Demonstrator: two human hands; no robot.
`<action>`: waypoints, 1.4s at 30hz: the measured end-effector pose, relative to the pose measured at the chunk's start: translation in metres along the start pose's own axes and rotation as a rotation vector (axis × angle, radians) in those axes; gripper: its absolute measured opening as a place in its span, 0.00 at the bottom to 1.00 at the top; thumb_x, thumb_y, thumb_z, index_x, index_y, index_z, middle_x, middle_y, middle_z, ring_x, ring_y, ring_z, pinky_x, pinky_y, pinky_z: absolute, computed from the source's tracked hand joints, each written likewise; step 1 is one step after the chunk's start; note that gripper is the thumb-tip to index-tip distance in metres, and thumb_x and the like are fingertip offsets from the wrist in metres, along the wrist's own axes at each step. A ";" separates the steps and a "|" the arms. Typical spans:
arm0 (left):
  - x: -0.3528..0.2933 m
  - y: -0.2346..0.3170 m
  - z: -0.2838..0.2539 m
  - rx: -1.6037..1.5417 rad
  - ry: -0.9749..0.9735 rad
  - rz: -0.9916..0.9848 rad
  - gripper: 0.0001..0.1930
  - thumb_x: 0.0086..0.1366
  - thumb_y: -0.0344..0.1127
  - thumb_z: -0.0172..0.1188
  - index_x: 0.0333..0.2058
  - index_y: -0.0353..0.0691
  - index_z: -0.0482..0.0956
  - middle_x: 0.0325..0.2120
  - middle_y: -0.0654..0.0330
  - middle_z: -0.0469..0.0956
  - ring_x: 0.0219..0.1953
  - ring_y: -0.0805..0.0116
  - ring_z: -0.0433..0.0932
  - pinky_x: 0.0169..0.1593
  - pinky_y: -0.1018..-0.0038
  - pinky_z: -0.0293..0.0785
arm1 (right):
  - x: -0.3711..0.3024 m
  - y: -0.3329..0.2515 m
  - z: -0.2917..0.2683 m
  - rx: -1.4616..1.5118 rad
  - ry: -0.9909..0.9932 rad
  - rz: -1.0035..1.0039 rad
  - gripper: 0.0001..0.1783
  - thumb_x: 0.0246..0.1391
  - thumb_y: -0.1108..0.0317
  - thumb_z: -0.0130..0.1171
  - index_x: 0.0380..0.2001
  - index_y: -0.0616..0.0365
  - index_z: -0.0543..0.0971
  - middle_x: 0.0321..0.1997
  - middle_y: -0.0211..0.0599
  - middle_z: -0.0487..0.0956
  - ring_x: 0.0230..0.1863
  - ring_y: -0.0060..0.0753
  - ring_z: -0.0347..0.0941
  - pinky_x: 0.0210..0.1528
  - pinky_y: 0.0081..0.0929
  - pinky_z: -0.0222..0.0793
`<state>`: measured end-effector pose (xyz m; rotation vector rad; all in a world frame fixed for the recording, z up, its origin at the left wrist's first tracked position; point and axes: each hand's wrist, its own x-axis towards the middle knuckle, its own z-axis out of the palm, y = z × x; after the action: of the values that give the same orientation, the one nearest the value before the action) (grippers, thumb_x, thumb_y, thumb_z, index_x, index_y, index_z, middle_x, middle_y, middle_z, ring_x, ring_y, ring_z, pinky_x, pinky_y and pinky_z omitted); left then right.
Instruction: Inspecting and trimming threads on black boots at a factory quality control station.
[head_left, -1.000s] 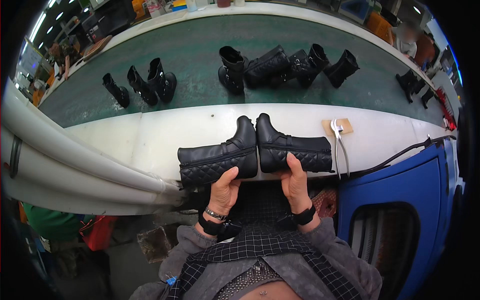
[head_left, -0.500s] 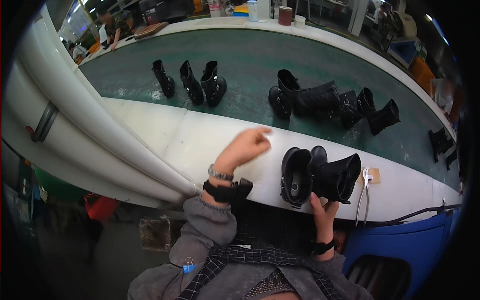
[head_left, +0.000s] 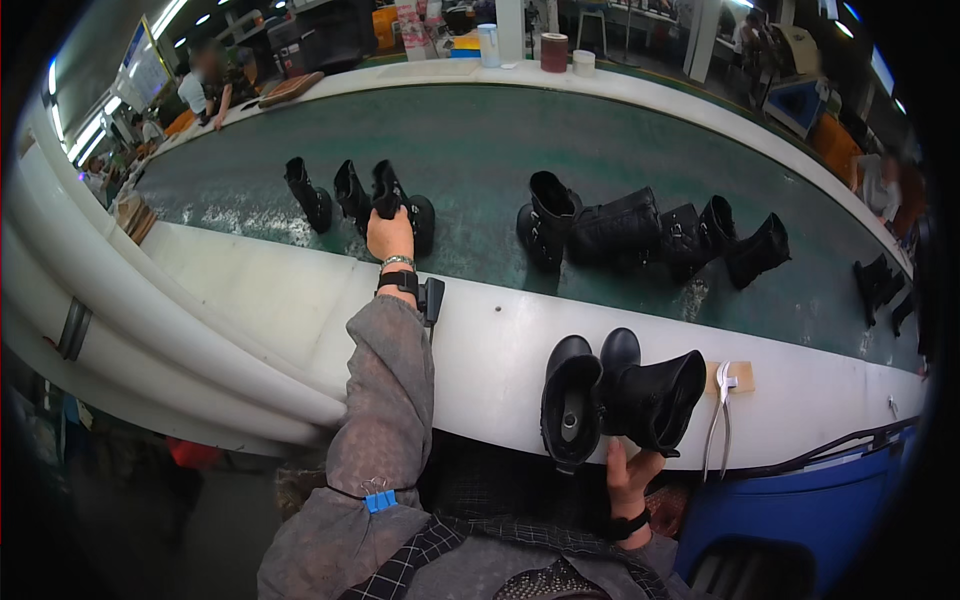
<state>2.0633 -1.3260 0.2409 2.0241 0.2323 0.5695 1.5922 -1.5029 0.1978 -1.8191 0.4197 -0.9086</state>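
My left hand (head_left: 390, 236) reaches out over the green surface, its fingers closed on the upper shaft of a black buckled boot (head_left: 422, 222). Just left of it stand two more black boots, a middle one (head_left: 350, 190) and an outer one (head_left: 308, 197). On the white ledge before me are two black boots: one upright with its opening showing (head_left: 570, 415), the other (head_left: 660, 395) tilted to the right. My right hand (head_left: 632, 485) is at the ledge's near edge, just below the tilted boot's shaft, thumb apart from the fingers. Whether it touches the boot is hard to see.
Metal pliers (head_left: 718, 415) lie on a tan pad (head_left: 738, 377) at the right. Several black boots (head_left: 615, 225) stand or lie on the green belt (head_left: 460, 130). A white curved pipe (head_left: 200, 340) borders the left; a blue bin (head_left: 800, 500) stands at the lower right.
My left hand has moved forward and left from above the white ledge and taken hold of a boot on the green surface. My right hand stays by the tilted boot. The view has shifted.
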 end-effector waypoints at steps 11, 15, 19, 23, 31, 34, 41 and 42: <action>-0.101 0.138 -0.110 -1.196 -0.031 -0.088 0.08 0.55 0.25 0.60 0.35 0.31 0.77 0.30 0.64 0.77 0.29 0.74 0.75 0.35 0.76 0.72 | 0.005 -0.076 -0.003 -0.143 0.317 -0.705 0.28 0.37 0.67 0.65 0.43 0.58 0.65 0.46 0.45 0.67 0.49 0.48 0.65 0.52 0.44 0.63; -0.131 0.179 -0.161 -1.331 -0.150 0.016 0.05 0.56 0.25 0.61 0.32 0.36 0.78 0.26 0.66 0.78 0.23 0.78 0.76 0.23 0.84 0.70 | 0.031 -0.145 0.006 -0.056 0.223 -0.865 0.32 0.40 0.68 0.68 0.48 0.61 0.64 0.52 0.48 0.67 0.54 0.53 0.65 0.57 0.46 0.61; -0.176 0.215 -0.212 -1.367 -0.424 0.024 0.07 0.58 0.23 0.60 0.37 0.33 0.78 0.32 0.63 0.78 0.32 0.75 0.77 0.38 0.79 0.73 | 0.082 -0.191 0.056 -0.104 0.069 -0.797 0.43 0.38 0.68 0.72 0.58 0.63 0.62 0.62 0.54 0.63 0.64 0.64 0.57 0.63 0.50 0.55; -0.209 0.232 -0.239 -1.399 -0.624 0.064 0.07 0.60 0.26 0.61 0.37 0.33 0.77 0.30 0.64 0.77 0.30 0.77 0.76 0.35 0.80 0.74 | 0.096 -0.203 0.069 -0.220 0.138 -0.839 0.43 0.36 0.70 0.73 0.57 0.62 0.64 0.59 0.55 0.67 0.60 0.61 0.64 0.59 0.49 0.63; -0.214 0.213 -0.264 -0.533 -0.308 1.032 0.32 0.44 0.47 0.75 0.42 0.35 0.71 0.53 0.43 0.63 0.57 0.51 0.63 0.60 0.61 0.58 | 0.090 -0.215 0.035 0.797 -0.024 -0.227 0.28 0.51 0.69 0.66 0.52 0.66 0.65 0.43 0.39 0.76 0.39 0.23 0.76 0.35 0.20 0.77; -0.223 0.191 -0.260 -0.396 -0.738 0.907 0.43 0.39 0.46 0.78 0.50 0.32 0.67 0.45 0.43 0.74 0.49 0.51 0.75 0.52 0.63 0.70 | 0.087 -0.225 0.020 0.853 -0.176 -0.066 0.27 0.55 0.68 0.61 0.54 0.66 0.64 0.44 0.38 0.75 0.42 0.26 0.76 0.35 0.22 0.79; -0.234 0.172 -0.257 -0.383 -0.786 0.812 0.27 0.42 0.39 0.73 0.39 0.30 0.75 0.26 0.48 0.80 0.30 0.53 0.83 0.35 0.68 0.77 | 0.081 -0.220 0.011 0.812 -0.417 -0.052 0.26 0.59 0.69 0.55 0.56 0.71 0.61 0.47 0.41 0.74 0.46 0.28 0.75 0.43 0.28 0.80; -0.237 0.168 -0.256 -0.387 -0.766 0.808 0.27 0.42 0.39 0.73 0.39 0.30 0.74 0.27 0.48 0.80 0.30 0.53 0.83 0.35 0.69 0.77 | 0.080 -0.219 0.011 0.813 -0.415 -0.051 0.26 0.59 0.69 0.55 0.56 0.71 0.61 0.47 0.41 0.74 0.46 0.28 0.75 0.43 0.28 0.80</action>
<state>1.7207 -1.3046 0.4202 1.7486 -1.1057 0.2380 1.6266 -1.4545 0.4232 -1.2066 -0.2420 -0.5794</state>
